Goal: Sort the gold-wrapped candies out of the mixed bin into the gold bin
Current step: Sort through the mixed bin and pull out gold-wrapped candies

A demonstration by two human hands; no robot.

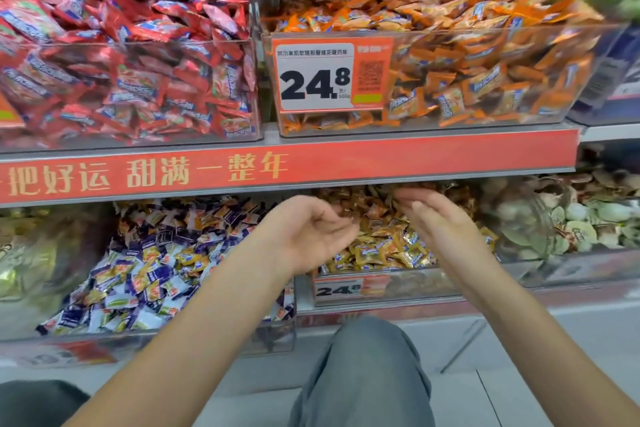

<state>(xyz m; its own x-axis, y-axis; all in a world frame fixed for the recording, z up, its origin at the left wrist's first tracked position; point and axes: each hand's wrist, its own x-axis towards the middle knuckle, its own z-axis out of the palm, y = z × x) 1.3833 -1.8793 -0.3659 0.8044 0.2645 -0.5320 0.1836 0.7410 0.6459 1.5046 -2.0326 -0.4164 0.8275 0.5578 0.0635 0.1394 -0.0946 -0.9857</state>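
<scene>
Two bare hands reach over the gold bin [346, 289] on the lower shelf. Left hand [308, 236] lies palm up, fingers loosely curled, holding nothing. Right hand [438, 218] is edge-on, fingers straight, tips near the gold candies [388, 246]; touch cannot be told. One mixed bin [156, 336] sits just left. Above, two bins: red candies [121, 45] and orange candies [467, 62].

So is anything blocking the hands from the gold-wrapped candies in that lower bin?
Nothing visible does. The left hand and right hand hover open, palms facing, right above the heap of gold-wrapped candies in the clear plastic bin. The red shelf edge strip sits above them, not between.
</scene>
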